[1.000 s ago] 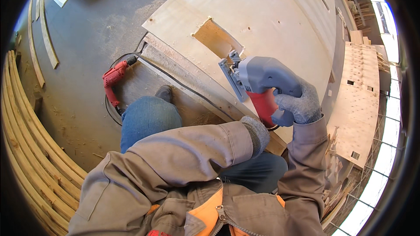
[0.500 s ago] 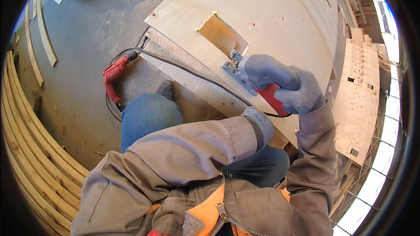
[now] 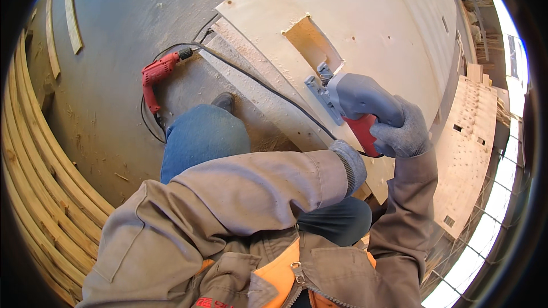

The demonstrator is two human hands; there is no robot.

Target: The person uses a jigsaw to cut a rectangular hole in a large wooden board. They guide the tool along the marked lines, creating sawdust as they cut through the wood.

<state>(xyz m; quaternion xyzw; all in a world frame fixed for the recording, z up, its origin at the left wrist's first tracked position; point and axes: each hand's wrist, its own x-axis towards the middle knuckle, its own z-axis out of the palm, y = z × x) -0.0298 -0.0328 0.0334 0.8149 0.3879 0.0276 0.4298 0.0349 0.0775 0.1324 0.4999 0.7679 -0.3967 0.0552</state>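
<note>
Red drill (image 3: 157, 74) lies on the floor (image 3: 131, 17) at left; right of it, the pale plywood panel (image 3: 394, 40) has its rectangular opening (image 3: 310, 40) already cut out, edges ragged, can't tell if trimming's left. Gloved left grip (image 3: 351, 165) sits at the black cord (image 3: 285, 99), can't tell if clenched on it. Grey-and-red jigsaw (image 3: 358, 101) is tipped by the opening's near end, base plate (image 3: 323, 100) facing left, its handle (image 3: 388, 108) wrapped by the gloved right grip (image 3: 408, 131)

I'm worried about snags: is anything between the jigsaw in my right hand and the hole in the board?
Nothing visible is. The right hand grips the jigsaw, whose front is right by the near end of the hole in the board. The black cord runs by the left hand, not between them.
</note>
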